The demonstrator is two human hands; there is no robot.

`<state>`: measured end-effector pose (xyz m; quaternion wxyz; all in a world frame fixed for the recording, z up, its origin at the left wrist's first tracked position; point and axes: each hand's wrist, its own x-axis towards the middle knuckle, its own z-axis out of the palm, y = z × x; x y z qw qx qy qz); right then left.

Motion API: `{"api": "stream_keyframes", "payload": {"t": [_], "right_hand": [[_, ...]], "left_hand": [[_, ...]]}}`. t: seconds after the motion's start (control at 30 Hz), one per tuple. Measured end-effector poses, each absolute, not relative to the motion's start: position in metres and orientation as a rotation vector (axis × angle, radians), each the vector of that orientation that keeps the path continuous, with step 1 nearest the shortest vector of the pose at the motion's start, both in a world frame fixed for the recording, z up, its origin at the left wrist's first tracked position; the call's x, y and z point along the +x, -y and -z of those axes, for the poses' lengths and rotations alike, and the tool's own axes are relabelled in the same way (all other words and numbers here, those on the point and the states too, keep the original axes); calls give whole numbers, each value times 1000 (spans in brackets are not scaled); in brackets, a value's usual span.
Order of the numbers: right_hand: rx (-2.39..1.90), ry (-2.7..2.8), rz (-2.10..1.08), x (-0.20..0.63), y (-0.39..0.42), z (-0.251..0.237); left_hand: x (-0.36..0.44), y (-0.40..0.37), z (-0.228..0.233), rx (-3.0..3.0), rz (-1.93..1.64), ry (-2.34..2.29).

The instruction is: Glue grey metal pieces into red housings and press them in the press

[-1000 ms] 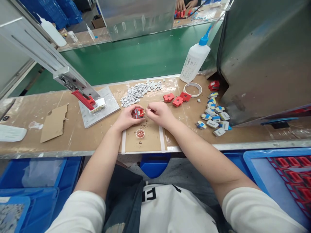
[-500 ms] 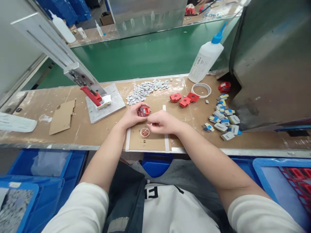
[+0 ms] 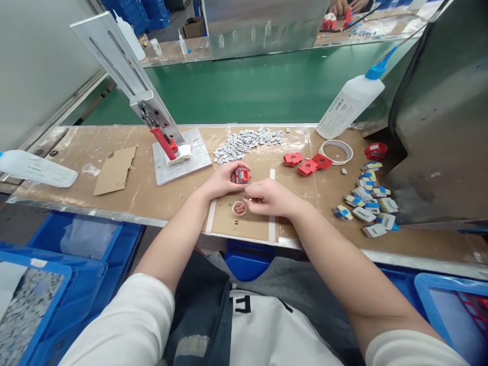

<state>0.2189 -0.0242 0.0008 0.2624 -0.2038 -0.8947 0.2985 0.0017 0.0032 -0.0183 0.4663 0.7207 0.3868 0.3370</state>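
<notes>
Red plastic shows between the fingers of your left hand (image 3: pixel 223 180): it is clenched around a small red part (image 3: pixel 241 176) and holds it just above the brown table (image 3: pixel 114 203), close to the taped-off work patch. Your right hand (image 3: pixel 267 197) sits just beside it, thumb and forefinger pinched together over the little round dish (image 3: pixel 239 208) of reddish liquid; whatever they pinch is too small to make out, though it looks like a thin stick or applicator. By the look of it you are at the dipping step, loading the tip before dabbing the part. The next move, as I judge it, calls for a short, steady lift from dish to part, with the left hand keeping the part's open face turned toward the right. The heap of grey chips (image 3: pixel 247 143) lies beyond your hands, three more red parts (image 3: pixel 307 162) to the right of them, and the white squeeze bottle (image 3: pixel 351 104) stands further off.
</notes>
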Motion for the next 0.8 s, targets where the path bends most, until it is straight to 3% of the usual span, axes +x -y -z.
{"api": "stream_keyframes", "payload": {"t": [0.3,0.8], "right_hand": [[-1004,1840,-557,224,10,-3],[-1041,1857,-516,218,2,6]], "left_hand": [[3,-1,15,1794,-761,-999],[2,-2,13,1927,-675,-1076]]}}
